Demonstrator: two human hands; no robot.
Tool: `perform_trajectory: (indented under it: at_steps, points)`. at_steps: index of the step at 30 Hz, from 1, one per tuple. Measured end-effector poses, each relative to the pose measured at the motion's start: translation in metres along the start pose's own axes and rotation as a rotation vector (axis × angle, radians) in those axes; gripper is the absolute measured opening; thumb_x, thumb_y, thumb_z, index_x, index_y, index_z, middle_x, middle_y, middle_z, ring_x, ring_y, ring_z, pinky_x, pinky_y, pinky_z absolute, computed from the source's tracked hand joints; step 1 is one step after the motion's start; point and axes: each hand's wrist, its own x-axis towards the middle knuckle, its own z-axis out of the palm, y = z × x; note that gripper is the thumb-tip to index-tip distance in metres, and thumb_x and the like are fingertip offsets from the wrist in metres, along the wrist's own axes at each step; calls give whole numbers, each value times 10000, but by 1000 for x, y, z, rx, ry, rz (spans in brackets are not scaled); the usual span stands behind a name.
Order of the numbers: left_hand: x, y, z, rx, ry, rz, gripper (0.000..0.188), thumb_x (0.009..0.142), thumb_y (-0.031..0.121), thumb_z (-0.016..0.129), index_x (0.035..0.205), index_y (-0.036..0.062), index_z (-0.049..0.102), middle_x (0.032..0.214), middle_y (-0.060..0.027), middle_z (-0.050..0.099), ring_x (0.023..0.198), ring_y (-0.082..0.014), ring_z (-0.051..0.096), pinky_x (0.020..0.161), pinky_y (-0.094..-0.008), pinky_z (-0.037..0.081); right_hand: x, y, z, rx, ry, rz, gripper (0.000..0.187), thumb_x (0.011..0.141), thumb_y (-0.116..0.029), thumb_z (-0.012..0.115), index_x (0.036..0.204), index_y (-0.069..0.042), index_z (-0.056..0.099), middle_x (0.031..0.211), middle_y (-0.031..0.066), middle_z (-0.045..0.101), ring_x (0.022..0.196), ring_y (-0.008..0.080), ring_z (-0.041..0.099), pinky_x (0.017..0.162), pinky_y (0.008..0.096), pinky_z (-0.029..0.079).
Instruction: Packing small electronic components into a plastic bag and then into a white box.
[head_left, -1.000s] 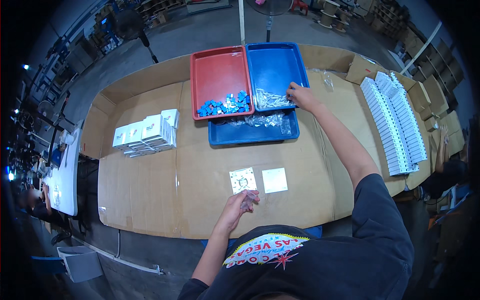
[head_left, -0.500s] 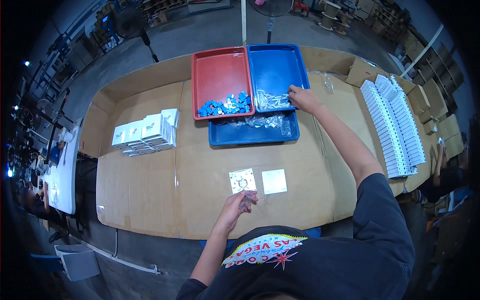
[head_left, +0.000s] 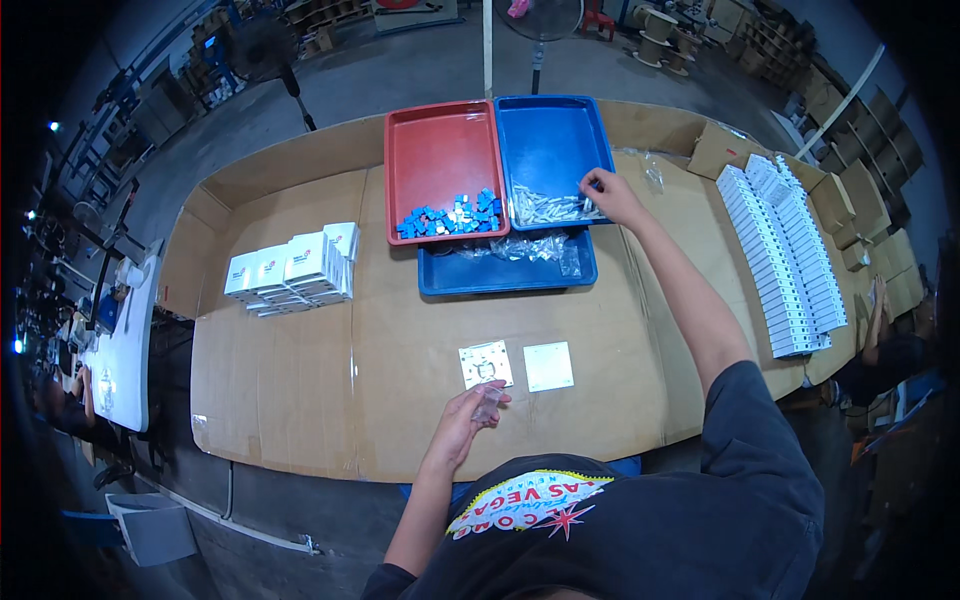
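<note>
My left hand (head_left: 458, 428), near the table's front edge, is closed on a small clear plastic bag (head_left: 487, 406). Just beyond it lies a white square plate (head_left: 472, 361) with cut-outs and fittings, partly covered by the fingertips. A plainer white square plate (head_left: 549, 367) lies flat to its right. Farther off, my right hand (head_left: 613, 196) is over the right side of the upper blue tray (head_left: 552, 130), fingertips pinched together. Small whitish pieces (head_left: 543, 206) are heaped at that tray's near end. Whatever the pinch holds is too small to make out.
A red tray (head_left: 440, 135) with small blue parts (head_left: 450, 217) adjoins the blue one. Beneath both, a lower blue tray (head_left: 480, 283) holds clear bags (head_left: 568, 258). White boxes are stacked left (head_left: 290, 265) and in long rows right (head_left: 775, 260). Cardboard walls edge the table.
My right hand has shifted slightly toward the blue tray's right rim. The plastic bag has turned a little in my left hand, which stays in nearly the same place.
</note>
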Motion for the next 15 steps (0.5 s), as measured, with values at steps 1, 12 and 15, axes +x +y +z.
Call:
perform_trajectory:
  at_steps: [1,12,15]
  points:
    - [1,0,-1,5,-8,-1,448,1127,328,452,1364,-3,641,1127,-100,736,842,-115,626,791,-278,527,-1,2,-2,453,60,227,112,996,-139,681,1045,-43,654,1028,54,690,730,144,627,598,288,494]
    - [14,-2,1,-327,-28,14,516,1135,362,404,1439,-34,534,1119,-129,688,900,-196,654,849,-343,542,-115,-132,34,1161,-19,428,83,1022,-89,647,1091,-49,671,815,-11,576,680,59,516,548,238,396]
    - [20,2,3,-412,-8,26,513,1132,371,417,1432,-26,541,1115,-121,690,900,-194,659,843,-347,550,-165,-164,67,1021,-112,543,135,1006,-98,680,1118,-25,692,832,-30,602,685,40,508,558,221,398]
